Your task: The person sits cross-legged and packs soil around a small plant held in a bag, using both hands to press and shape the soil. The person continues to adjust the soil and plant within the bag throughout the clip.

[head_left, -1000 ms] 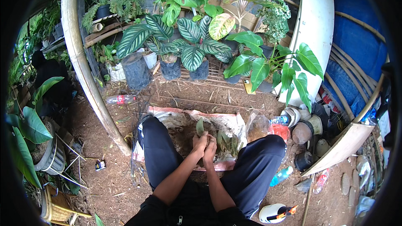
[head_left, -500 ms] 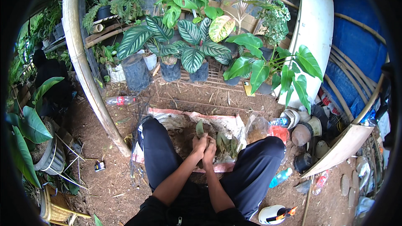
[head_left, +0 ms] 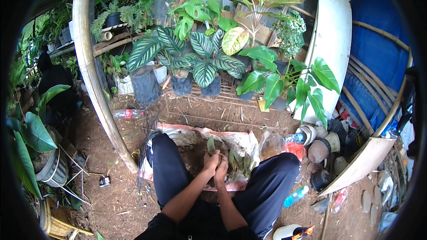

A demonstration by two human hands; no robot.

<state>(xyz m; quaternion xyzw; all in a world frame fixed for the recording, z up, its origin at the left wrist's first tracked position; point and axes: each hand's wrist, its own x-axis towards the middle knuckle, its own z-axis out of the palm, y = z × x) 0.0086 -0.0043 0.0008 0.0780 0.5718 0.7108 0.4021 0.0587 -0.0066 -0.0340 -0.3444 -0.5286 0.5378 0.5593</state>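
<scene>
Between my knees, my left hand [head_left: 210, 162] is closed around the lower part of a small plant cutting [head_left: 211, 145], whose short green leaf stands up above the fingers. My right hand [head_left: 221, 170] presses in beside it, its fingers curled about the cutting's base, which they mostly hide. Both hands are over an opened sack [head_left: 195, 130] with pinkish edges, spread on the ground with dark soil on it. Just right of my hands, more leafy cuttings [head_left: 240, 163] lie on the sack.
Potted plants [head_left: 211, 86] line the far side. A bamboo post [head_left: 91, 71] leans at left, near a plastic bottle [head_left: 128, 114]. To the right are stacked pots [head_left: 318, 150], a blue-green bottle [head_left: 296, 196], a board [head_left: 358, 166] and a spray bottle [head_left: 289, 232].
The view has tilted up slightly, so the scene sits lower. My hands have parted a little at the fingers, showing more of the cutting's brownish base; the cutting stays in hand.
</scene>
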